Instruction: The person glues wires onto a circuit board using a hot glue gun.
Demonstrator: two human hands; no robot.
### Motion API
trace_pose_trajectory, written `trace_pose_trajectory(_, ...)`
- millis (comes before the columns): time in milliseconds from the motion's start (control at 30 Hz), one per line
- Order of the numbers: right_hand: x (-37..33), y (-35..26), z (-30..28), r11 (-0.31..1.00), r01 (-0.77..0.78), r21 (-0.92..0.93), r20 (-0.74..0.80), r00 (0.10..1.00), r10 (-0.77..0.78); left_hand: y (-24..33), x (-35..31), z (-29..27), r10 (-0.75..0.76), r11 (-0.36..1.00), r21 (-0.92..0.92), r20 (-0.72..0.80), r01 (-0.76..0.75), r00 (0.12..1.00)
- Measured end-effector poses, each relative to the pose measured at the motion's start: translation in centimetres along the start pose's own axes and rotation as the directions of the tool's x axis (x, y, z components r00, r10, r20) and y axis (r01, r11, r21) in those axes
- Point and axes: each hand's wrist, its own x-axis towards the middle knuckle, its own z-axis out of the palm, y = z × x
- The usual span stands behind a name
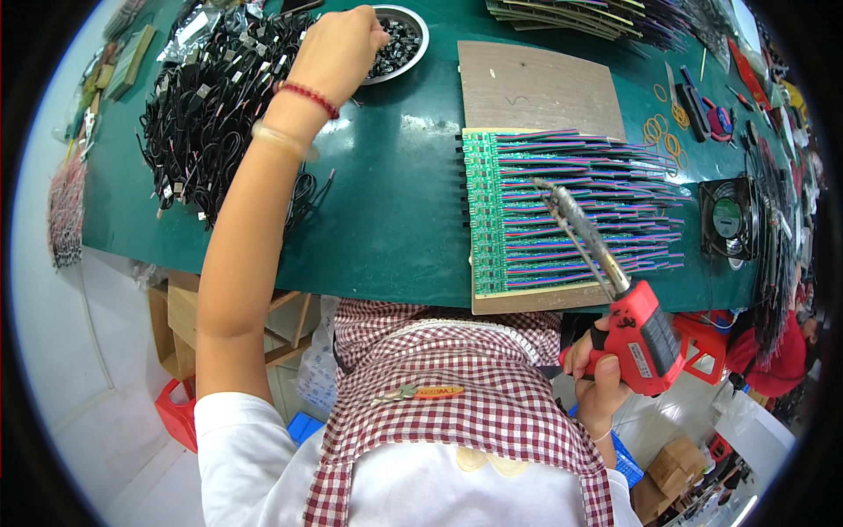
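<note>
My left hand (351,42) reaches to the far side of the table, over a round metal bowl (425,39) of small black parts (397,48). Its fingers are curled together at the bowl; whatever they pinch is hidden. Held by its red handle in my right hand (601,376) is a soldering gun (639,338), near the table's front edge. The gun's tip points up and left, over a row of green circuit boards (486,211) with striped wires (597,202) running right. Those boards lie side by side on a brown board (540,83).
Left of the bowl, a big heap of black cables (211,114) covers the table (386,211). On the right are rubber bands (655,130), pliers (720,123), and a black fan (727,218). More wired boards (571,16) are stacked at the back.
</note>
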Motion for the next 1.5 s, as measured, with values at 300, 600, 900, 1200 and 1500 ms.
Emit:
trace_pose_trajectory(300, 2.7, -2.2, 4.5, 0.986, -0.085, 0.146, 0.065, 0.995, 0.077, 11.5, -12.8, -4.0, 0.122, 0.111, -0.806, 0.591, 0.581, 0.797)
trace_pose_trajectory(600, 2.8, -0.5, 5.5, 0.995, -0.091, -0.046, 0.274, 0.956, 0.1, 14.8, -17.6, -2.4, 0.026, -0.361, -0.682, 0.674, 0.636, 0.738)
trace_pose_trajectory(900, 2.4, 0.2, 5.1, 0.953, 0.073, -0.293, 0.142, 0.989, -0.032, 15.4, -18.2, -1.7, 0.095, -0.353, -0.634, 0.708, 0.688, 0.7)
trace_pose_trajectory(1200, 2.5, -0.5, 5.2, 0.915, 0.087, -0.394, 0.167, 0.986, -0.022, 14.8, -17.6, -3.4, 0.068, -0.001, -0.741, 0.67, 0.671, 0.739)
trace_pose_trajectory(1500, 1.6, 0.0, 3.2, 0.973, 0.044, -0.227, 0.126, 0.992, -0.016, 10.7, -14.6, -0.6, 0.065, 0.129, -0.654, 0.756, 0.746, 0.651)
